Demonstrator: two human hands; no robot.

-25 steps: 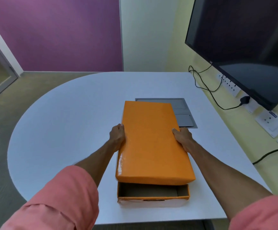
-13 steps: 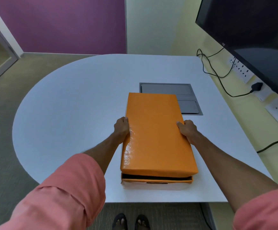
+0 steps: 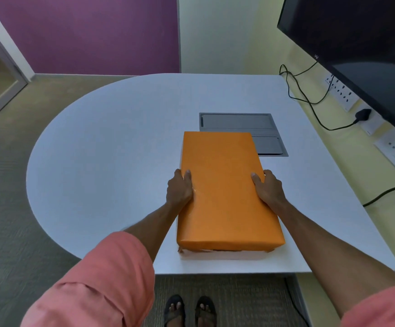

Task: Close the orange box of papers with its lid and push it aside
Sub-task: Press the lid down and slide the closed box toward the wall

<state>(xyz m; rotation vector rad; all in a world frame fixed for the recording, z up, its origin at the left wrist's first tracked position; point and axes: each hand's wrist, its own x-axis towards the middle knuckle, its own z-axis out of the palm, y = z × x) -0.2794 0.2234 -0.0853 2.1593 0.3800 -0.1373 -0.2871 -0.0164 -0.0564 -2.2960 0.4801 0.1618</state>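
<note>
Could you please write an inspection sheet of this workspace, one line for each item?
Surface: white table, rounded on the left; grey flap panel set into it.
Job's things: orange lid sits over the box; only a thin strip of the box shows at the near end.
Clutter: nothing seen.
Grippers: left hand and right hand grip the lid's long sides.
Cables: black cables run along the right wall to sockets; another black cable lower down.
Surroundings: dark screen at right, purple wall, carpet.
</note>
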